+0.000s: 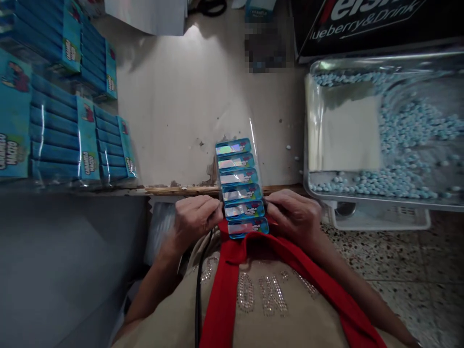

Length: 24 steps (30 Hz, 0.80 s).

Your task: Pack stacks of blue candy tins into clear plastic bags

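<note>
A row of several small blue candy boxes [239,178], labelled "Caramelo Macizo", lies in a clear plastic bag [253,126]. The row reaches from the table over its front edge, up against my red apron strap. On the left side of the row, my left hand [197,212] is closed, thumb and fingers pinched at the bag near the lower boxes. Opposite it, my right hand [295,212] pinches at the other side in the same way. My fingertips are partly hidden, so the exact grip is hard to see.
Wrapped stacks of blue candy boxes [54,130] stand at the left. A metal tray [312,186] at the right holds light-blue candies and a cream-coloured block [348,130]. Scissors [212,7], papers [152,14] and a black box [380,24] lie at the back.
</note>
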### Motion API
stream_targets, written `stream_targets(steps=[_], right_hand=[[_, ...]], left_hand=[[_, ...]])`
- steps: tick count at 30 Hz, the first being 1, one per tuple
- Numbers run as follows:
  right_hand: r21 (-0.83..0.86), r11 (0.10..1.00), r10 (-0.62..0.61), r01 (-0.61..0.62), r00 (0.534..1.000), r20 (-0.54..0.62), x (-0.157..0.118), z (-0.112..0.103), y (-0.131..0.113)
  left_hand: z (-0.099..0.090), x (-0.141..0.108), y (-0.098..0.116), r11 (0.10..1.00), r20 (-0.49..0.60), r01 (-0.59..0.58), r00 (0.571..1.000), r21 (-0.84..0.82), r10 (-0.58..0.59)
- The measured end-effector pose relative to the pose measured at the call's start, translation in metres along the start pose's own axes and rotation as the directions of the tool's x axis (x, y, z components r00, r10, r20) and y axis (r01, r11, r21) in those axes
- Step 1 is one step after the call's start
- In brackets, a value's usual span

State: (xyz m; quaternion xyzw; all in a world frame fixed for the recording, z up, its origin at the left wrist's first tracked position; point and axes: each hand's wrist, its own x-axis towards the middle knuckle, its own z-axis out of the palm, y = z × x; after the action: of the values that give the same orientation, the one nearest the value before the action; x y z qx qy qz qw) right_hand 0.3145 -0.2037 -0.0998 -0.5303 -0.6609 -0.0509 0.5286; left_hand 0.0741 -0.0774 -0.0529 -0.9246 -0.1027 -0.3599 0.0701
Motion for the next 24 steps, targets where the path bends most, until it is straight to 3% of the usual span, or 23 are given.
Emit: stream_targets(steps=[7, 14, 17, 19, 22, 23, 24], right_hand=[[-0.052, 0.998, -0.024, 0.027, 0.998, 0.057, -0.017, -0.008, -0.006], [0.006, 0.996, -0.090, 0.090, 0.993, 0.070, -0.034, -0.012, -0.006], [0.016, 0.986, -0.169, 0.169, 0.977, 0.127, -0.051, -0.014, -0.003], [0.034, 0.986, -0.167, 0.163, 0.964, 0.206, -0.058, -0.016, 0.001], [0.093, 0.996, -0.028, 0.000, 0.952, 0.304, -0.059, -0.020, 0.006], [0.147, 0.985, 0.039, -0.093, 0.942, 0.334, -0.058, -0.021, 0.006], [0.221, 0.955, 0.109, -0.197, 0.927, 0.358, -0.057, -0.021, 0.007]], left_hand=[[-0.015, -0.004, 0.016, 0.984, 0.123, -0.126, 0.986, 0.127, 0.111], [-0.028, -0.010, 0.024, 0.990, 0.230, -0.129, 0.963, -0.049, 0.137], [-0.035, -0.012, 0.025, 0.975, 0.373, -0.098, 0.912, -0.201, 0.169], [-0.037, -0.017, 0.024, 0.959, 0.454, -0.041, 0.874, -0.282, 0.171], [-0.029, -0.034, 0.020, 0.917, 0.439, 0.166, 0.898, -0.362, 0.011], [-0.024, -0.041, 0.019, 0.855, 0.429, 0.294, 0.898, -0.427, -0.094], [-0.019, -0.049, 0.019, 0.738, 0.440, 0.427, 0.876, -0.522, -0.196]])
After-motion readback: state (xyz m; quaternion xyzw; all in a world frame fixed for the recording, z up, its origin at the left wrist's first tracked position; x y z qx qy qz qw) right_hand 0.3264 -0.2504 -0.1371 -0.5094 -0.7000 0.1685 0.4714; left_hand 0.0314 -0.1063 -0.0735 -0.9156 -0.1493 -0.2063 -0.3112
